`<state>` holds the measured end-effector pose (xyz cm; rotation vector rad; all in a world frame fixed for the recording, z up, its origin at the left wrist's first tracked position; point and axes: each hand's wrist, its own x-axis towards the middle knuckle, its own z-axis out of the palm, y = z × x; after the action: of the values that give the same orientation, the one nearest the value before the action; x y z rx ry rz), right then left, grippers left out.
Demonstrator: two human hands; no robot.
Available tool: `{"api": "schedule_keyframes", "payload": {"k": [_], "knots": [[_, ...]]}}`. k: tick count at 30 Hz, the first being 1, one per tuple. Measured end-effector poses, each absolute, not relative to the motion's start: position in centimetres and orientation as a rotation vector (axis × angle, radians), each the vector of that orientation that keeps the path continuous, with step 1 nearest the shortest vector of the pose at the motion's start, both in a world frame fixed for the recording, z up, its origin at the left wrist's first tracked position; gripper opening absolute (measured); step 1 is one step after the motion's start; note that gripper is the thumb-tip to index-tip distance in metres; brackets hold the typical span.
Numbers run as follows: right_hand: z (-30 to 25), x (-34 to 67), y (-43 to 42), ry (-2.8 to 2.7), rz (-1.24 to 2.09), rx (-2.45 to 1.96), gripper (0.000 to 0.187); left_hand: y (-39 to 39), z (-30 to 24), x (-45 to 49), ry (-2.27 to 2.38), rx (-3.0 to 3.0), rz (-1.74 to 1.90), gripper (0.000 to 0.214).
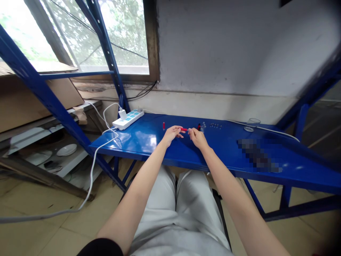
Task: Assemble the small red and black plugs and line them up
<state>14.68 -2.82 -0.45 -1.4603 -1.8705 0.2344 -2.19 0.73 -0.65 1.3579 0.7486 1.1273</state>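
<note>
Above the blue tabletop my left hand (172, 135) pinches one end of a slim red stick-like piece (184, 129), whose exact kind is too small to make out. The fingers of my right hand (197, 137) are closed at its other end, where a pale tip shows. Left of my hands a short red piece (163, 126) stands on the table. Just beyond my right hand are a small black-and-red item (199, 126) and some small clear pieces (204, 125), partly covered by the hand. Several tiny light-coloured parts (215, 125) lie in rows to their right.
The blue table (128, 144) has a raised metal frame at both sides. A white power strip (128, 119) with a plugged-in cable sits at its left end. Toward the right are a clear glass dish (252, 124), a white cable and a pixelated dark object (258, 155).
</note>
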Motion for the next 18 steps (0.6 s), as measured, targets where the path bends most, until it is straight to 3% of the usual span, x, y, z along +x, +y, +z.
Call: {"api": "schedule_keyframes", "payload": {"k": [10, 18], "knots": [[-1.1, 14.7, -2.2, -1.812, 0.294, -1.32, 0.035, 0.8, -0.6, -2.3, 0.788, 1.325, 1.146, 0.026], [-1.9, 15.0, -1.4, -1.882, 0.13, -1.233, 0.024, 0.6, -0.6, -2.3, 0.77, 1.362, 1.133, 0.037]]}}
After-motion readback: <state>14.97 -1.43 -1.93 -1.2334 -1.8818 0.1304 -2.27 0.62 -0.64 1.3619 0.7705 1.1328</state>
